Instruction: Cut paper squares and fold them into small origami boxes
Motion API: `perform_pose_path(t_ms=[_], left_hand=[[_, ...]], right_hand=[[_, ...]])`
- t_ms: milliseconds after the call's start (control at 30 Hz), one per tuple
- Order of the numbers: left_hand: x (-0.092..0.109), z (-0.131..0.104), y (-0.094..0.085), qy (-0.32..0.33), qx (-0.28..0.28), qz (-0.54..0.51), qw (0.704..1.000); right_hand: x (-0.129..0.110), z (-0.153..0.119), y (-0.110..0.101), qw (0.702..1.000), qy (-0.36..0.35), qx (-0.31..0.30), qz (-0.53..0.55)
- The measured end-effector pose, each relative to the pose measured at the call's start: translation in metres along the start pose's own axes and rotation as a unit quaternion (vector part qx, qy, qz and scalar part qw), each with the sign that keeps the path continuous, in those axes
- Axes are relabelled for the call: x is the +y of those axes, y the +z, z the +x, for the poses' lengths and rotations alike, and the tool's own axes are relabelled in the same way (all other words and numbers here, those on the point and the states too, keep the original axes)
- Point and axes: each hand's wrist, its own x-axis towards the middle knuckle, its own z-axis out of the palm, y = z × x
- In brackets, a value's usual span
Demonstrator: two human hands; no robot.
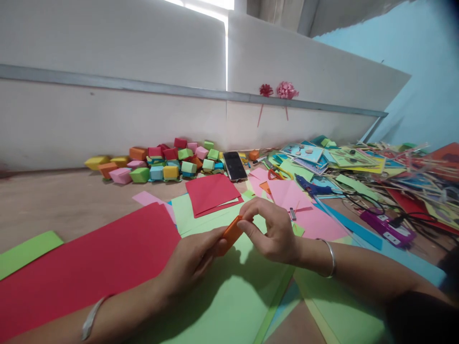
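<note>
A small folded orange paper piece [231, 235] is held between both hands, above the light green paper sheets [229, 296]. My left hand [195, 253] grips its lower left end, with some fingers hidden behind it. With thumb and forefinger, my right hand [270, 229] pinches its upper edge. Just behind the hands lie red paper squares [213, 193]. A large red sheet [107, 272] extends to the left of my left hand, and pink paper [290, 193] lies beyond my right hand.
Several small coloured paper boxes [171, 172] are heaped along the white wall panel [107, 119]. Nearby lie a black phone [234, 166], scissors [279, 174] and a blue glue gun [311, 186]. A purple power strip [387, 229] with cables sits at right, before piled cards and sticks [355, 157].
</note>
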Motion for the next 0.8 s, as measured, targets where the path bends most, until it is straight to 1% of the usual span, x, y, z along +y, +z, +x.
perform_pose_path(t_ms=[100, 200, 300, 400, 500, 567, 733, 800], left_hand=[[0.004, 0.001, -0.001, 0.003, -0.004, 0.007, 1.0], [0.009, 0.001, -0.002, -0.01, -0.026, -0.004, 1.0], [0.016, 0.001, -0.002, -0.044, -0.045, -0.046, 0.997], [0.019, 0.0, -0.002, -0.065, -0.033, -0.063, 0.995], [0.018, 0.001, -0.003, -0.05, -0.003, -0.053, 0.997], [0.017, 0.001, -0.004, -0.036, 0.008, -0.051, 0.998], [0.021, 0.001, -0.005, -0.003, 0.008, -0.029, 1.0], [0.023, 0.0, -0.004, 0.02, 0.002, -0.016, 1.0]], right_hand=[[0.002, 0.0, 0.002, 0.998, 0.041, 0.009, 0.037], [0.004, 0.002, 0.003, 0.992, 0.098, -0.017, 0.073], [0.007, 0.002, 0.003, 0.987, 0.114, -0.059, 0.098], [0.008, 0.0, 0.004, 0.984, 0.119, -0.067, 0.118], [0.006, 0.0, 0.003, 0.984, 0.111, -0.069, 0.121], [0.003, 0.002, 0.001, 0.984, 0.105, -0.084, 0.117], [-0.001, 0.006, -0.003, 0.969, 0.131, -0.189, 0.089], [-0.002, 0.005, -0.002, 0.965, 0.142, -0.201, 0.09]])
